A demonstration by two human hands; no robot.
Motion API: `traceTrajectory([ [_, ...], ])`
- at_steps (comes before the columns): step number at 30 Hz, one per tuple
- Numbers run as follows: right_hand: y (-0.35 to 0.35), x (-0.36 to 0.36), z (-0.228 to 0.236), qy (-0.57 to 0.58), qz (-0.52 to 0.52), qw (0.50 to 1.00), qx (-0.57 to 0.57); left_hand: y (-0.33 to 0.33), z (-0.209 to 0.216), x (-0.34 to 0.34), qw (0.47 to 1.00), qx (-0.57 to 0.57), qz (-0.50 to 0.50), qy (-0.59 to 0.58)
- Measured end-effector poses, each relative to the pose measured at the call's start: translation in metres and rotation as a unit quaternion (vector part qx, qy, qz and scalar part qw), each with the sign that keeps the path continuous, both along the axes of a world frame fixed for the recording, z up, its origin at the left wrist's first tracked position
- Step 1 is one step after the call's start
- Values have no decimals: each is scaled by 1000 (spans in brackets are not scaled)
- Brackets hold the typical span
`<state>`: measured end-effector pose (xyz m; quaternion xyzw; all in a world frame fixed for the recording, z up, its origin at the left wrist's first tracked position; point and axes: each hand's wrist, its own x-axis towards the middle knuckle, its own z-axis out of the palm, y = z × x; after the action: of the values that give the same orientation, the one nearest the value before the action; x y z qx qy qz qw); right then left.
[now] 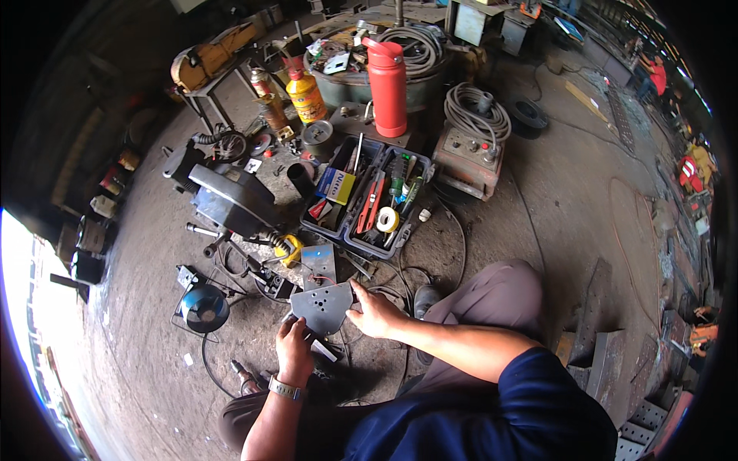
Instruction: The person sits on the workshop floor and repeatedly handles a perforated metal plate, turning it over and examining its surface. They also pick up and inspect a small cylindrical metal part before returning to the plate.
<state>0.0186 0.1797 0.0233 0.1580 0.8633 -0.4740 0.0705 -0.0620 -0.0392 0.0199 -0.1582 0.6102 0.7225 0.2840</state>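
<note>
A flat grey metal plate [329, 309] with a cluster of small round holes is between my two hands. My left hand [294, 352] grips its lower left edge, fingers bent and partly hidden. At the right edge, my right hand [377, 312] pinches it with thumb and fingers. Just beyond it a bluish-grey metal plate [317, 261] is partly covered, and thin red wire shows between the two. A yellow tape measure [288, 250] sits to the far left of the plates. Beneath my left hand, dark parts are too hidden to name.
An open toolbox [350, 244] with tools and a tape roll [387, 220] stands ahead. Behind it rises a red bottle [387, 92]. Left are a large grey machine [231, 200] and a round blue-black device [205, 309]. A control box [467, 161] bears coiled cable; loose cables cross the floor.
</note>
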Motion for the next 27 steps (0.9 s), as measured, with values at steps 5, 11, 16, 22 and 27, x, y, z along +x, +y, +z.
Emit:
traceTrajectory([
  [5,7,13,-8,97,-9,995,23,7,-3,7,998,-26,7,51],
  [11,35,6,53,243,-5,970,8,2,-9,-1,997,-35,-22,70],
  [16,54,7,111,398,54,915,42,25,13,7,982,-105,45,148],
  [22,110,-26,157,367,131,908,152,-1,50,22,965,-32,116,235],
  [27,207,-112,141,211,-17,961,179,8,64,21,979,-50,38,195],
])
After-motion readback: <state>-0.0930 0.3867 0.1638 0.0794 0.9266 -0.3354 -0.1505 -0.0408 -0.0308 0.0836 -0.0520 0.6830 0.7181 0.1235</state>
